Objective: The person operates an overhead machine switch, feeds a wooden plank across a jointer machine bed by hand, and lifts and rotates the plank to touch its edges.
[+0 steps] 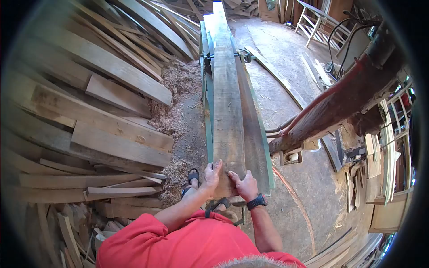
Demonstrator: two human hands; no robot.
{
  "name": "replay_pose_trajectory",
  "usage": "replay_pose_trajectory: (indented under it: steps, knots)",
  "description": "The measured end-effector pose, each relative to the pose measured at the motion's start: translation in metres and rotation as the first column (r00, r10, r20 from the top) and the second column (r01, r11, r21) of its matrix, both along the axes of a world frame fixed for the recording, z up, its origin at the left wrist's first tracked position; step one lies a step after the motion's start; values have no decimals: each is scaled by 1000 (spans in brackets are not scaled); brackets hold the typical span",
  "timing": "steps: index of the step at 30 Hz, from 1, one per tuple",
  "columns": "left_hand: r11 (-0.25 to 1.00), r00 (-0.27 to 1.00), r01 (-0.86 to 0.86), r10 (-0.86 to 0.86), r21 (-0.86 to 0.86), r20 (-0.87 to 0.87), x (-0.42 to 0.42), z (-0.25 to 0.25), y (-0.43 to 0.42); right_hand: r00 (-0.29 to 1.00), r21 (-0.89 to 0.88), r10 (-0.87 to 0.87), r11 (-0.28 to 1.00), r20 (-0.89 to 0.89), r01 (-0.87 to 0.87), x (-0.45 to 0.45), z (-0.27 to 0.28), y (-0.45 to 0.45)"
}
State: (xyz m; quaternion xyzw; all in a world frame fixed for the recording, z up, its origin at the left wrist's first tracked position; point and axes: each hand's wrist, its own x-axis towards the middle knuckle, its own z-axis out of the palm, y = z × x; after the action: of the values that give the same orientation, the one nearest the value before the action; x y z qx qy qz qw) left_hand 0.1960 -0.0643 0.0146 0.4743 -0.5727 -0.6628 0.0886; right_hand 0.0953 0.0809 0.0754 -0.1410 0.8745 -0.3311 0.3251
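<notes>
A long wooden plank [228, 107] lies lengthwise on a green machine bed [263, 152], its near end at my waist. My left hand [212, 175] grips the plank's left edge near that end, with the thumb on top. At the right corner of the same end, my right hand [245, 184] holds the board, its thumb and a finger on the upper face. A dark watch [258, 201] is on my right wrist. The fingers under the plank are hidden.
Stacked boards [120, 138] fill the left side, beside a heap of wood shavings [174, 98]. A thick post [339, 98] leans in from the right. Another board [277, 76] lies on the floor beyond the machine. A white frame [319, 24] stands at the back right.
</notes>
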Motion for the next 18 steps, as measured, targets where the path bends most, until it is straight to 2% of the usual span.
replay_pose_trajectory:
  steps: [1,3,4,5,6,7,8,9,11,15,17,18]
  knots:
    - [1000,1000,-8,8,-1,2,2,-7,6,1000,-1,8,1000,2,-8,1,2,7]
    - [1000,977,6,0,29,-214,5,-32,8,994,40,51,998,-101,-47,3,14,15]
    - [989,954,-2,46,146,-296,4,-31,10,978,12,68,998,-199,-67,4,21,17]
    - [989,954,-6,50,149,-294,8,-31,12,978,15,72,997,-197,-70,6,32,19]
    - [845,918,80,144,528,-370,10,-12,13,957,-31,122,990,-263,-135,10,48,19]
    - [562,878,202,259,802,-403,10,-1,13,928,-75,163,977,-336,-199,11,65,16]
    - [530,802,358,247,768,-544,10,-8,13,937,-108,197,966,-290,-237,14,84,11]
    - [527,803,360,245,770,-543,8,-2,14,937,-105,195,967,-289,-233,20,96,5]
    - [518,738,406,300,753,-604,6,34,14,845,-272,111,918,-522,-289,35,115,-2]
    - [552,599,496,341,670,-724,-2,98,14,816,-367,129,846,-563,-387,50,157,-3]
    - [581,530,525,350,623,-773,-8,122,12,683,-403,53,774,-728,-489,58,176,-6]
    - [600,497,532,350,598,-794,-8,132,12,724,-499,-4,727,-690,-472,58,172,-12]
